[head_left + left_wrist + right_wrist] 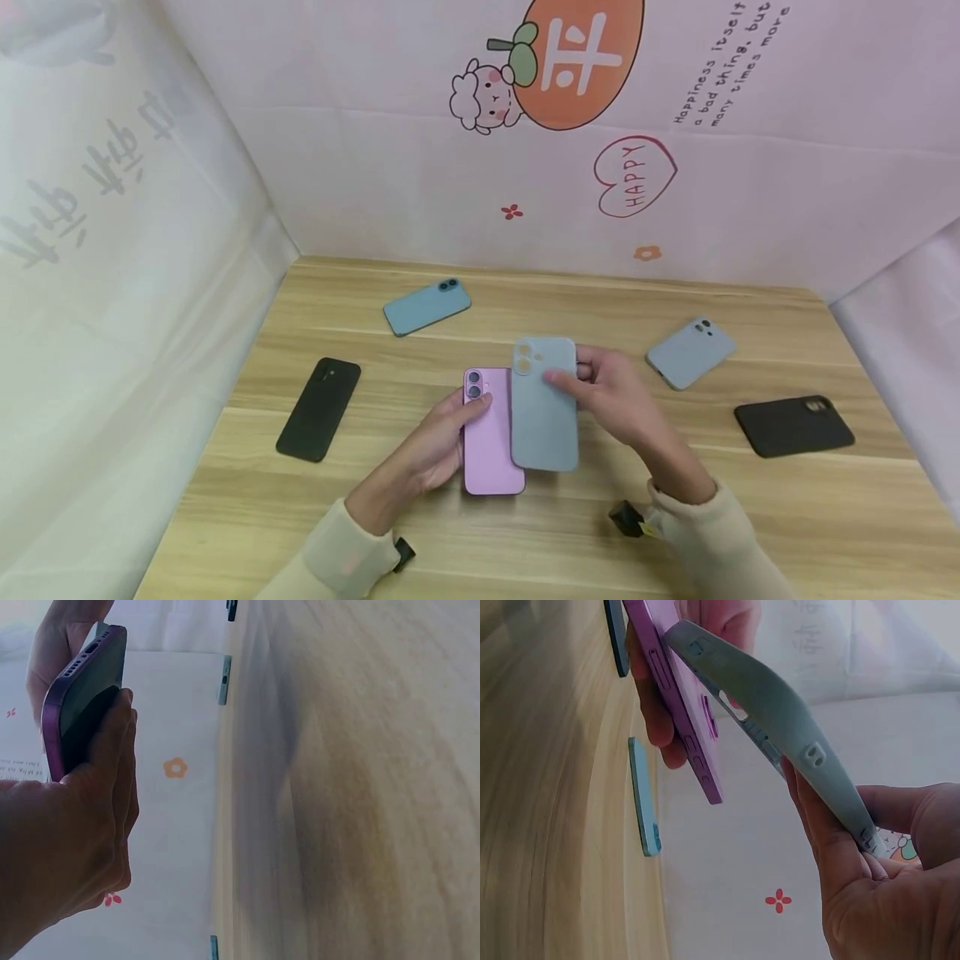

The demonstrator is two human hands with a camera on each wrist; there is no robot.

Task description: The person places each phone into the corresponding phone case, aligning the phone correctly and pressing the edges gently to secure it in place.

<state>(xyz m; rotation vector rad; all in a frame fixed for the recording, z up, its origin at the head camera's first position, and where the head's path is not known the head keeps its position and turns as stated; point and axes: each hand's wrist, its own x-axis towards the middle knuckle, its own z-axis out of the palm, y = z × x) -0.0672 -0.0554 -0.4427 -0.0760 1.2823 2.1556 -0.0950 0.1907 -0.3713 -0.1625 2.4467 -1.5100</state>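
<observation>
In the head view, my left hand (438, 442) grips a pink-purple phone (491, 450) by its left side, thumb on the back near the two lenses. My right hand (611, 392) pinches a light blue-grey phone case (546, 417) at its right edge, thumb on the outside. The case overlaps the phone's right part in that view. From the right wrist view, the case (780, 712) is angled away from the phone (682, 705), one end close at the phone's back. The left wrist view shows the phone's purple bottom edge (52, 735) with its port, fingers under the screen side.
On the wooden table (450, 550) lie a blue phone (427, 310) at the back, a black one (318, 410) to the left, a grey-blue phone or case (692, 354) at back right, and a black case (795, 427) at right. Printed cloth (420, 183) walls the back and sides.
</observation>
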